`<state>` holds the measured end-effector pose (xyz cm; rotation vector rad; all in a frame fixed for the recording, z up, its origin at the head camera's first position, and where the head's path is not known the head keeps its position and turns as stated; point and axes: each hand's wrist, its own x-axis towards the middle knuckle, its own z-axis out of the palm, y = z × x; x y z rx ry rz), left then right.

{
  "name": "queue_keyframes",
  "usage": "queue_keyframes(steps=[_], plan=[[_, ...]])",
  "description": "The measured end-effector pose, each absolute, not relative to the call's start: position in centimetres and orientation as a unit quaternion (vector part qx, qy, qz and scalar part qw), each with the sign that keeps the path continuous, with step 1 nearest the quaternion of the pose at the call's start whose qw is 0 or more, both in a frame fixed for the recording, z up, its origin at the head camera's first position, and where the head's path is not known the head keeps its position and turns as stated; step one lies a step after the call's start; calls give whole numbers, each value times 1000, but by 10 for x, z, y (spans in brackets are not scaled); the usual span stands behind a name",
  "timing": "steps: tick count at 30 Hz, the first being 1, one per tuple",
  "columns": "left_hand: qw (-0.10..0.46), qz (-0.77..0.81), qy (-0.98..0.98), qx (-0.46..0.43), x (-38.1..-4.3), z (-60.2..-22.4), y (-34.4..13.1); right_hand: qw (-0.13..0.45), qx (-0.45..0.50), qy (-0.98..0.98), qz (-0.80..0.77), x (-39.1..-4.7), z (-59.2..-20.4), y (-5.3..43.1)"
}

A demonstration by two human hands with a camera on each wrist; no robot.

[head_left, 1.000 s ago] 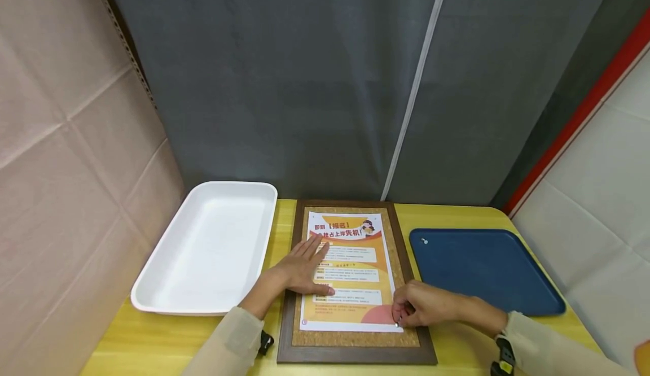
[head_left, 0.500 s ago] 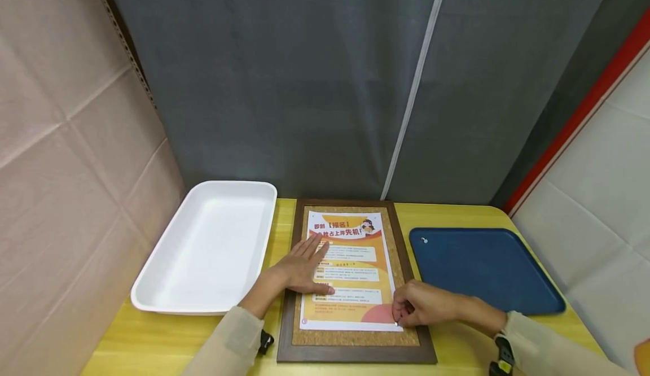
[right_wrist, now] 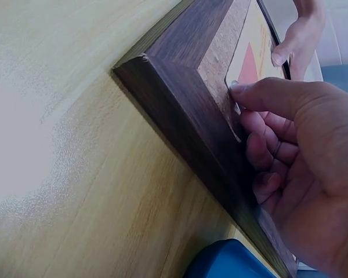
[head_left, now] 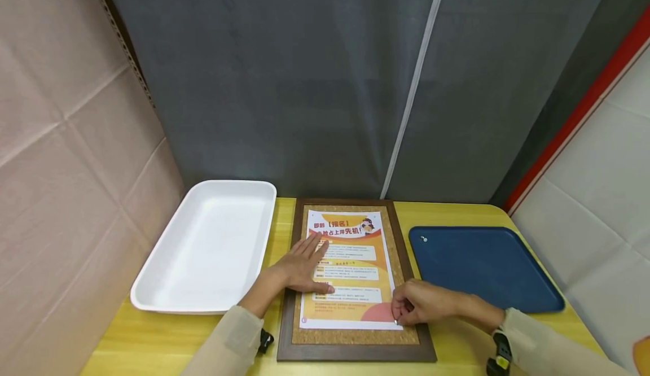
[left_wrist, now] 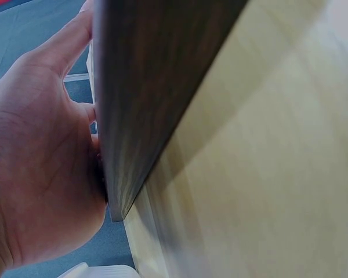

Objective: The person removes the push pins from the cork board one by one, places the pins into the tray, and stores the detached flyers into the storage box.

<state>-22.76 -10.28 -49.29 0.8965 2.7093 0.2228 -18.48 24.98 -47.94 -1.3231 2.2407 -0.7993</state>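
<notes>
A printed orange and white poster (head_left: 350, 307) lies on a wood-framed corkboard (head_left: 355, 337). My left hand (head_left: 299, 266) rests with spread fingers on the poster's left side. At the lower right corner of the sheet, my right hand (head_left: 418, 302) pinches a small clear pushpin (right_wrist: 234, 85) between thumb and index finger. The pin's point is hidden, so I cannot tell how deep it sits. Tiny marks show near the poster's top corners, too small to make out.
To the left of the board stands a white tray (head_left: 203, 246). On the right, a blue tray (head_left: 487, 269) bears a small pushpin (head_left: 424, 239) near its far left corner. The yellow wood table (head_left: 147, 336) ends at a grey curtain (head_left: 284, 82).
</notes>
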Motion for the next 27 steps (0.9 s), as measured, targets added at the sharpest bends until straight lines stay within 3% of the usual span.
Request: queue_keyframes(steps=[16, 27], plan=[[135, 113, 933, 314, -231, -506, -107, 222, -470, 805, -286, -185, -479, 251], [144, 76, 938, 306, -227, -492, -103, 200, -486, 804, -277, -185, -483, 251]])
